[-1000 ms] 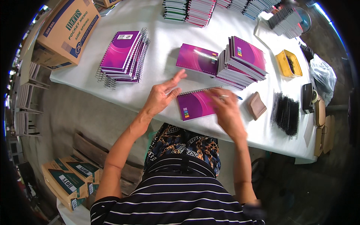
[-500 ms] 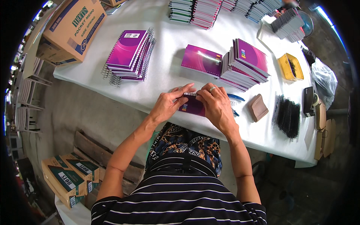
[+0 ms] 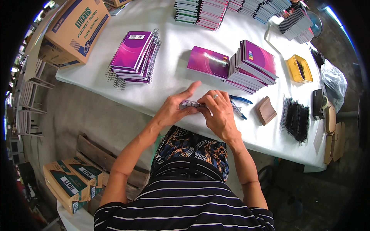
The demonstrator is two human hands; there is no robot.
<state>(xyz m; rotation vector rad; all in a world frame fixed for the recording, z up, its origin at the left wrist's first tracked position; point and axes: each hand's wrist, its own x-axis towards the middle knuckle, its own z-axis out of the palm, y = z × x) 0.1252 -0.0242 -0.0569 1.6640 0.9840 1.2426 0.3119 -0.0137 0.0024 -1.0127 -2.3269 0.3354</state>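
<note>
The notebook (image 3: 194,104) lies at the table's (image 3: 173,81) near edge, spiral running left-right, pinched between both hands: left hand (image 3: 174,109) gripping its left end, right hand (image 3: 219,113) closed over its right.

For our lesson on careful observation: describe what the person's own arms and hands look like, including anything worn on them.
Both forearms are bare; no cuffs, gloves or watch show. The left hand wears nothing. The right hand has a plain silver-coloured ring on one finger. Higher up, short sleeves of a black shirt with thin white stripes end above the elbows.
</note>
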